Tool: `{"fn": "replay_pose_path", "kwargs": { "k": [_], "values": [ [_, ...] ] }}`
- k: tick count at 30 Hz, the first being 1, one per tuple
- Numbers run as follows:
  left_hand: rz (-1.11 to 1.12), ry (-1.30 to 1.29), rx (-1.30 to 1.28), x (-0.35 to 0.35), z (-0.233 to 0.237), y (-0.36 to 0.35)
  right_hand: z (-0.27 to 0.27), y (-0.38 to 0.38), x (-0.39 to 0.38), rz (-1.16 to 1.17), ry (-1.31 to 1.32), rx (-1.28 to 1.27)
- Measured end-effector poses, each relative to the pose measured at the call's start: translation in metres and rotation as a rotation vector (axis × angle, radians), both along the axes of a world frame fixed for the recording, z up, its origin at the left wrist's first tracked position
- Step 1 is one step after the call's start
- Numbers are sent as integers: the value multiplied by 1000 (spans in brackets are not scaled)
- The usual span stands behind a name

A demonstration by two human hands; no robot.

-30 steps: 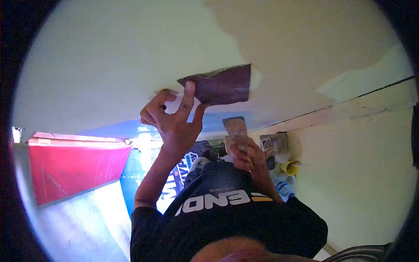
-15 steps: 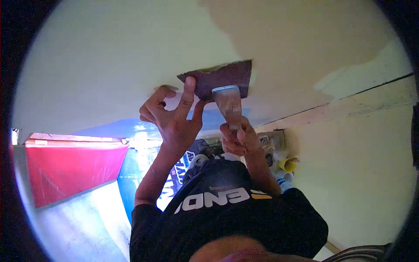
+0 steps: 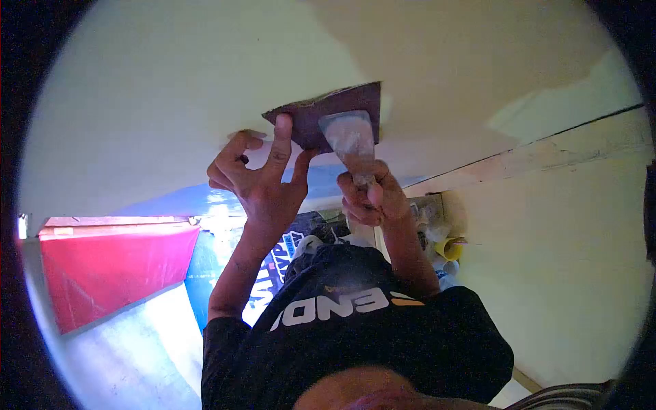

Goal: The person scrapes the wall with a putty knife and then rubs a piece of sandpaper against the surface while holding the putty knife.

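Note:
My left hand [image 3: 263, 184] is closed on a piece of dark maroon sandpaper [image 3: 345, 102] with a ragged upper edge. One finger presses on its near face and the thumb reaches its lower edge; the other fingers are bent. My right hand [image 3: 376, 195] is wrapped around the handle of a putty knife [image 3: 350, 137], its blade coated with pale residue. The knife points up, and its wide end overlaps the sandpaper's lower right part. Behind both hands stretches a pale surface [image 3: 171, 102] with a beige patch at upper right.
A red panel [image 3: 123, 263] hangs at the left. To the right, a cream wall [image 3: 547, 273] meets the pale surface along a dark seam. A yellow container [image 3: 449, 249] and other clutter lie beyond my right forearm. My black shirt [image 3: 369, 342] fills the bottom.
Both hands have shifted slightly left and up with the sandpaper and putty knife. The knife's blade has moved further over the sandpaper and shows more of its flat face.

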State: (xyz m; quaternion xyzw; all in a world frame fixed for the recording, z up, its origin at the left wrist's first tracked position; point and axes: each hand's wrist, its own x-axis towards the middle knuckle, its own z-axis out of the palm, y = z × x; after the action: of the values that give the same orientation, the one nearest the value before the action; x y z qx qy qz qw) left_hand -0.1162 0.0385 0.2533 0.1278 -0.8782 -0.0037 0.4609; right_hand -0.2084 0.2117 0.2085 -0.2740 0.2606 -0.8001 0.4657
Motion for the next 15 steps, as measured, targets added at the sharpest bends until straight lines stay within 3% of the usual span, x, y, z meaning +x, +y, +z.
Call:
{"fn": "replay_pose_path", "kwargs": {
  "k": [3, 5, 9, 12, 14, 15],
  "values": [
    [-2, 0, -2, 0, -1, -1, -80, 17, 14, 25, -92, -87],
    [12, 0, 0, 0, -1, -2, -87, 39, 24, 54, -195, -26],
    [-44, 37, 56, -1, -3, -2, -45, 47, 22, 74, -139, -18],
    [-61, 46, 104, -2, 0, 0, -32, 26, 4, 203, -218, -270],
    [-64, 31, 107, -2, 1, 0, 3, 10, 7, 98, -229, -175],
    [-65, 27, 105, -2, 0, 0, -4, 5, 7, 85, -228, -214]
  ]
}}
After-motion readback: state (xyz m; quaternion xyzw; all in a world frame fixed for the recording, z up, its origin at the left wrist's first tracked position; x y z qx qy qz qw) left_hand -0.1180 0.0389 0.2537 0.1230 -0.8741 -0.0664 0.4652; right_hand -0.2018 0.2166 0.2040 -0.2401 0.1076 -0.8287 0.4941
